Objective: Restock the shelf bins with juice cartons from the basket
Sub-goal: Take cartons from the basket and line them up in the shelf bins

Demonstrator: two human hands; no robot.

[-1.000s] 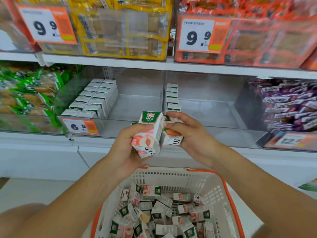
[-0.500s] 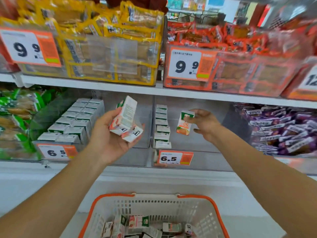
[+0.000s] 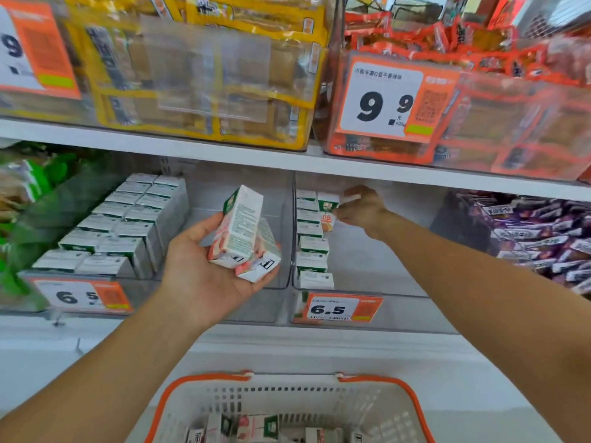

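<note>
White shelf (image 3: 224,155): clear bins (image 3: 367,260) of juice cartons (image 3: 121,228) below; yellow packs (image 3: 204,75), orange packs (image 3: 511,123) above.

Orange-and-white price tag (image 3: 388,99) on orange snack bin at 1 o'clock: "9.9". Orange price tag (image 3: 339,309) on clear right bin: "6.5". Blurred orange tag (image 3: 83,297) at 9 o'clock: "6.5".

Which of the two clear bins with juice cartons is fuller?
The left bin, tagged 6.5: it holds two full rows of cartons. The right bin holds just one row along its left wall.
</note>
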